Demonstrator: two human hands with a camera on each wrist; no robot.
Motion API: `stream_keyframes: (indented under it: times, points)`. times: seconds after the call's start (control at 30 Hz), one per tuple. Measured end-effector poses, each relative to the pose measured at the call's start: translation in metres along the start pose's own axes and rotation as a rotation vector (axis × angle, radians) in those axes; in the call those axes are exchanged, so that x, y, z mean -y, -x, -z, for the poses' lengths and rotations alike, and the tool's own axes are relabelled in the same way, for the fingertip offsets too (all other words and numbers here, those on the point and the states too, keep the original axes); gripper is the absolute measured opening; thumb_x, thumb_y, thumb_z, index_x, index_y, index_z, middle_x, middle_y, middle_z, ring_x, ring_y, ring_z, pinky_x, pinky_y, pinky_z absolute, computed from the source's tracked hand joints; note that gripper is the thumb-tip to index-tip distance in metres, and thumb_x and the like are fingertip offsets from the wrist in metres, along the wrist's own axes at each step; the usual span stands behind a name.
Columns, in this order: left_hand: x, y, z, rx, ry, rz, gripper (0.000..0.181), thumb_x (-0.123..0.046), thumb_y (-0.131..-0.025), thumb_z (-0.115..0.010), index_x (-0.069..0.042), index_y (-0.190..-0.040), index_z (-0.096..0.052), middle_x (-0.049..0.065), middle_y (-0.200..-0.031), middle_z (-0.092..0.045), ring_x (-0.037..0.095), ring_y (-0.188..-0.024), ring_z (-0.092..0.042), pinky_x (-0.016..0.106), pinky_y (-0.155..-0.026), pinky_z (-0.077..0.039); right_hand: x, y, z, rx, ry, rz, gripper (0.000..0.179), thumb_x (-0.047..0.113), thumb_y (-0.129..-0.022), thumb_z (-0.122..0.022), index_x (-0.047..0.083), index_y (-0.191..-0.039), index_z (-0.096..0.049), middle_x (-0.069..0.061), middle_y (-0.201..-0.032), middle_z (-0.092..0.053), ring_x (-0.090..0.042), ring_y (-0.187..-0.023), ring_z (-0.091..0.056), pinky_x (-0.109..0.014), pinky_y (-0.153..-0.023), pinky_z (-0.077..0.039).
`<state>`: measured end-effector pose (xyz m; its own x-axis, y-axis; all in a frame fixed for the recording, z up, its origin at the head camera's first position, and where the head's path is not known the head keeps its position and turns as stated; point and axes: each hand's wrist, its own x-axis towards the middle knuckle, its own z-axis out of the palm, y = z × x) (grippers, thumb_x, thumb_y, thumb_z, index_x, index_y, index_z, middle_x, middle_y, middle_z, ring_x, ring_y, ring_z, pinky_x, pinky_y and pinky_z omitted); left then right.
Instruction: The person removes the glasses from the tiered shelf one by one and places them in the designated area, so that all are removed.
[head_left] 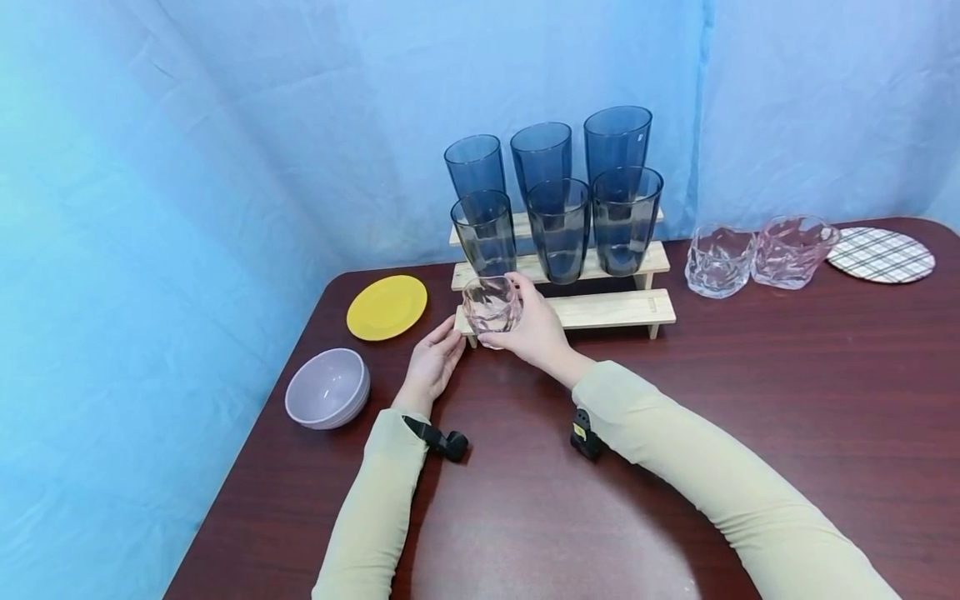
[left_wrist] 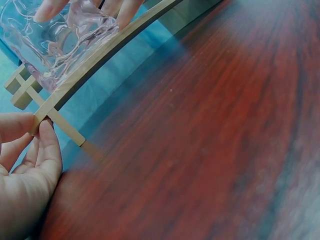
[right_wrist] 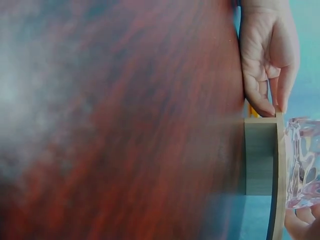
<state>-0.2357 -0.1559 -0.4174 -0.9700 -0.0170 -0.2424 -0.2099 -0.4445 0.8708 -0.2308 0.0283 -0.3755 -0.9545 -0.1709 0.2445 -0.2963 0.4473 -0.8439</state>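
A pinkish clear glass [head_left: 491, 307] with a wavy surface is at the left end of the lowest step of a wooden tiered rack [head_left: 607, 309]. My right hand [head_left: 536, 327] grips this glass from its right side. With thumb and fingers, my left hand [head_left: 436, 362] pinches the left end of that step, as the left wrist view also shows. In the right wrist view, the glass [right_wrist: 302, 162] stands against the step's top face, just beside the left hand's fingertips. Several tall blue glasses [head_left: 558, 233] stand on the two upper steps behind.
Left of the rack lie a yellow plate [head_left: 386, 307] and a lavender bowl [head_left: 327, 388]. To the right stand a clear wavy glass [head_left: 720, 261] and a pink wavy glass [head_left: 793, 252], beside a checked plate [head_left: 881, 255]. A blue curtain [head_left: 360, 125] hangs behind the dark wooden table [head_left: 525, 500].
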Motion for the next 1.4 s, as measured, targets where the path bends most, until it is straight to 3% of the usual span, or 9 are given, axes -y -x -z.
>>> stream_keyframes:
  times: [0.27,0.7,0.93,1.2,1.4]
  points:
    - [-0.001,0.0,0.001,-0.012,-0.022,0.019,0.048,0.003,-0.097,-0.045,-0.003,-0.144,-0.039,0.016,-0.147,-0.039,0.009,-0.102,-0.054,0.014,-0.079,-0.049,0.0,-0.003,0.001,0.006,-0.006,-0.025,0.094,0.032,-0.066,-0.087,0.015,-0.141,-0.034,-0.013,-0.131,-0.053,-0.03,-0.118,-0.052,-0.048,-0.099,-0.043]
    - [0.0,0.003,0.003,-0.014,-0.021,0.008,0.048,0.004,-0.097,-0.044,-0.001,-0.144,-0.037,0.019,-0.146,-0.039,0.004,-0.088,-0.059,0.014,-0.078,-0.05,0.0,0.005,0.011,0.013,-0.03,-0.003,0.093,0.027,-0.063,-0.089,0.015,-0.138,-0.036,-0.016,-0.132,-0.053,-0.032,-0.12,-0.051,-0.05,-0.098,-0.043]
    - [0.001,0.003,0.004,-0.015,-0.017,0.005,0.047,0.004,-0.097,-0.044,0.0,-0.143,-0.037,0.02,-0.145,-0.039,0.003,-0.086,-0.058,0.014,-0.078,-0.05,-0.007,0.01,0.016,0.022,-0.054,0.018,0.094,0.027,-0.065,-0.088,0.016,-0.142,-0.035,-0.011,-0.141,-0.045,-0.031,-0.126,-0.045,-0.051,-0.103,-0.039]
    - [0.0,0.002,0.003,-0.014,-0.029,-0.002,0.047,0.004,-0.097,-0.045,-0.001,-0.143,-0.038,0.019,-0.146,-0.039,0.006,-0.091,-0.057,0.014,-0.078,-0.05,-0.002,0.018,0.04,-0.007,-0.144,0.065,0.087,0.016,-0.063,-0.089,0.016,-0.136,-0.041,-0.011,-0.127,-0.052,-0.031,-0.121,-0.051,-0.048,-0.099,-0.043]
    - [0.0,0.0,0.001,-0.004,-0.04,0.0,0.047,0.002,-0.097,-0.046,-0.003,-0.143,-0.039,0.017,-0.146,-0.04,0.01,-0.102,-0.055,0.015,-0.081,-0.049,-0.001,0.026,0.063,-0.025,-0.175,0.054,0.088,0.01,-0.063,-0.088,0.012,-0.136,-0.04,-0.013,-0.112,-0.051,-0.03,-0.119,-0.05,-0.046,-0.096,-0.044]
